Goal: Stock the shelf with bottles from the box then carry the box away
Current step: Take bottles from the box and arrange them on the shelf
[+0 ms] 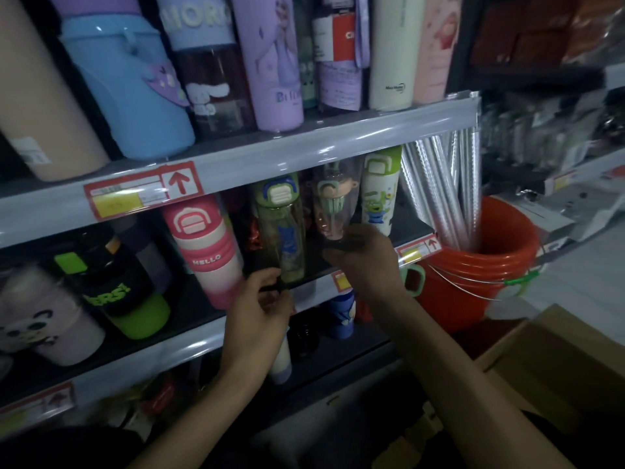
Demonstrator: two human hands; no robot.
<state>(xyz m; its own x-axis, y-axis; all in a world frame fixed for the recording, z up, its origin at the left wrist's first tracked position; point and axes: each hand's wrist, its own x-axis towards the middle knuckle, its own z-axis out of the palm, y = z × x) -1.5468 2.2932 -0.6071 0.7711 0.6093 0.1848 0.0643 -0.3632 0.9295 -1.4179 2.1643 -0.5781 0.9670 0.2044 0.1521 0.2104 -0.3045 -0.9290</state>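
1. Head view: right hand [367, 265] gripped the clear bottle [333, 204] by its dark base, on the middle shelf [169, 352]. Left hand [260, 306] pinched a dark strap [270, 286] below the green-capped bottle [280, 231].
2. Judged best: seat it upright, clear of its neighbours.
3. Box [558, 350] sat low right, apart from both hands.

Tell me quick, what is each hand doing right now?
Left hand: pinches a dark strap by the green-capped bottle.
Right hand: grips the bottom of the clear bottle.
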